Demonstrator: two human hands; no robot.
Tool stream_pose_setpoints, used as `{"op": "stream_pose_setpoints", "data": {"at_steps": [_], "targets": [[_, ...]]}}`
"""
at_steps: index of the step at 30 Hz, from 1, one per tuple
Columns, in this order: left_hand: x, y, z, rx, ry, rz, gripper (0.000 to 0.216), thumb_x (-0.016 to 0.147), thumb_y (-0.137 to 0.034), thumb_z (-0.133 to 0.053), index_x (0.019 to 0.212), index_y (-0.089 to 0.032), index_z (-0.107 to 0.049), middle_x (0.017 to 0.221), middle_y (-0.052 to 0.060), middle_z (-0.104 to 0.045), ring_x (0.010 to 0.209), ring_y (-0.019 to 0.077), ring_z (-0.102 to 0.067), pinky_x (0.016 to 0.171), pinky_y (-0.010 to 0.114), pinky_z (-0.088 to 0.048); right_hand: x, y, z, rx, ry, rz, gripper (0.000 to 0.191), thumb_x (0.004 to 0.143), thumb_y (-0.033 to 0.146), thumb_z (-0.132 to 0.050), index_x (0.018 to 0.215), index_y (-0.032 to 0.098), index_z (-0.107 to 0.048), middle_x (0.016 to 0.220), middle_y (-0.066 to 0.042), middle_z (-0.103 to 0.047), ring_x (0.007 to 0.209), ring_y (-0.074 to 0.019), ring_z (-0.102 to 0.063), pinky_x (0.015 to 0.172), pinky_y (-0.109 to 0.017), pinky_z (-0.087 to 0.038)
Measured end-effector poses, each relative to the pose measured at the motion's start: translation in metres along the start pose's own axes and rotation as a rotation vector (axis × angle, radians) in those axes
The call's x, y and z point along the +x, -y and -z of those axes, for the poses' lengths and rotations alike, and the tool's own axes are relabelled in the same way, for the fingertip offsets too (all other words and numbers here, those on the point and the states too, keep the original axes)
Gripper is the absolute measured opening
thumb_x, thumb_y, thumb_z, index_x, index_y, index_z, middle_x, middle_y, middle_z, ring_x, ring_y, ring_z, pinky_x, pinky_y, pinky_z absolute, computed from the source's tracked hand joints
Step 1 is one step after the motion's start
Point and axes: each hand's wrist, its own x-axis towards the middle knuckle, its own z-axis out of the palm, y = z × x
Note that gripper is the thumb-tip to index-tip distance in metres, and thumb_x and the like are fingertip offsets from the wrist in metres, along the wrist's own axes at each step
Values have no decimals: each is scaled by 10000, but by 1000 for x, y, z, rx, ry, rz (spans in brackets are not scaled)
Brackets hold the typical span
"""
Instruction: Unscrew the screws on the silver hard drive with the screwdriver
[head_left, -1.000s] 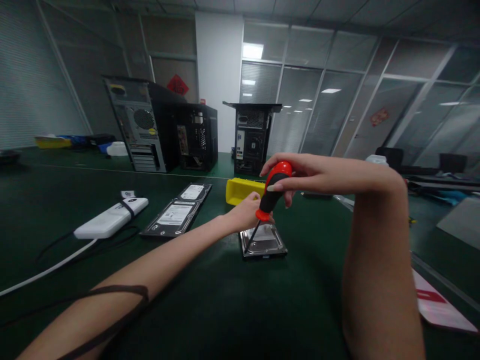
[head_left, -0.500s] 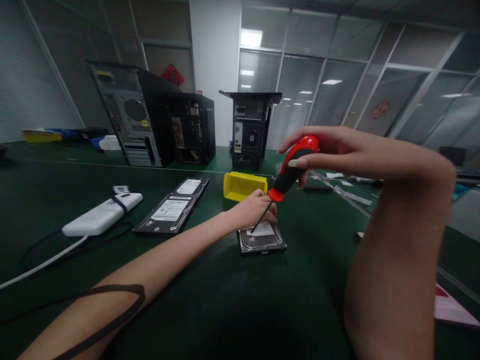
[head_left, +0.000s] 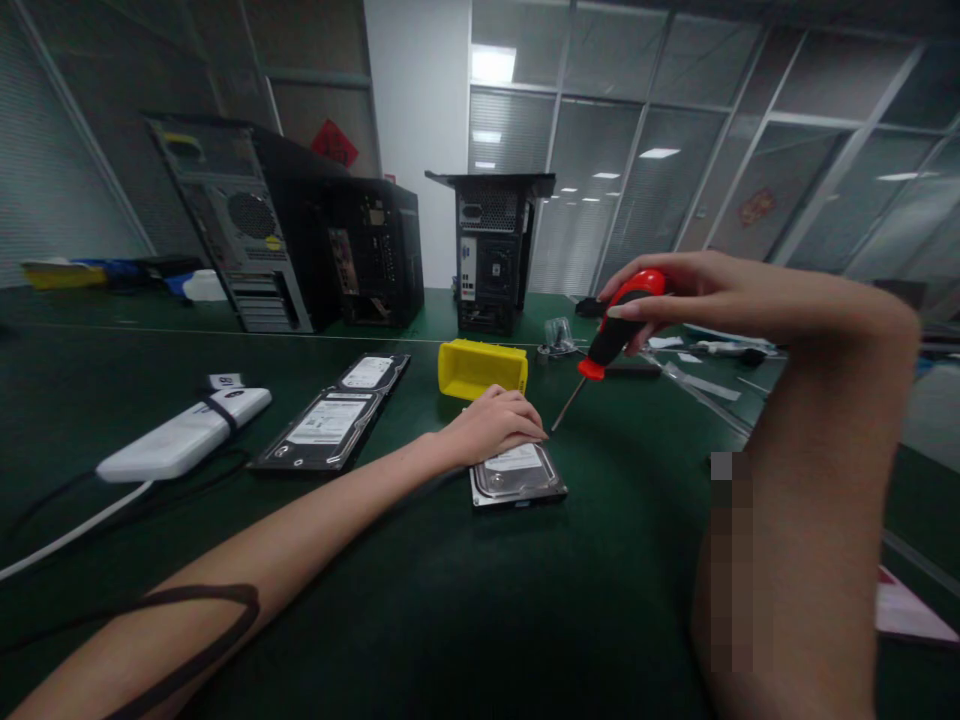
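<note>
A hard drive [head_left: 519, 478] with a silver lid and white label lies flat on the green table in front of me. My left hand [head_left: 498, 424] is over its far part, fingers curled down and holding it; that end of the drive is hidden. My right hand [head_left: 654, 298] grips a screwdriver [head_left: 613, 335] by its red and black handle. The shaft slants down to the left, and its tip is beside my left fingertips near the drive's far right edge. Whether the tip touches anything I cannot tell. Behind my left hand stands a yellow plastic bin [head_left: 484, 368].
Two more hard drives [head_left: 330, 420] lie to the left, beside a white power strip [head_left: 184, 435] with cables. Computer cases [head_left: 285, 230] stand along the back, one more case [head_left: 491, 255] at centre. A clear plastic bag [head_left: 559, 335] and scraps lie at right.
The screwdriver has moved right, off the drive's label to beyond its far right edge, with my right hand. My left hand still holds the drive. The whole view has shifted slightly.
</note>
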Motion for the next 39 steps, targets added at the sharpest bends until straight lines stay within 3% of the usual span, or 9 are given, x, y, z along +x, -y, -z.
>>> {"op": "stream_pose_setpoints", "data": {"at_steps": [7,14,28,39], "targets": [[2,-1,-4,-103,-4,71,214,1043,-271,-585,1124,-180,-761,1184,63,-765,1127,229,-652,935,367,-398,6,7,-6,-17,36,14,485,889,619,-653,1087,176,-678,957,-93,-745,864,-230,-711,774,-353,-579],[2,2,-6,-169,1,96,259,1073,-268,-514,1137,-187,-752,1205,62,-764,1152,235,-644,970,386,-410,10,5,-6,-29,33,6,464,880,613,-674,1071,190,-681,990,-99,-751,893,-265,-714,780,-397,-589],[0,4,-12,-213,-23,167,471,1113,-288,-291,1092,-175,-747,1195,82,-747,1129,233,-632,1019,393,-421,13,19,-12,-49,25,-34,641,782,723,-695,1091,164,-660,1022,-131,-748,907,-291,-718,796,-422,-583],[0,2,-10,-221,-16,179,505,1112,-313,-268,1097,-165,-751,1188,93,-743,1118,243,-626,1014,409,-411,15,14,-11,-34,79,-42,647,792,683,-719,1156,152,-668,1077,-133,-756,944,-296,-730,827,-431,-585]]}}
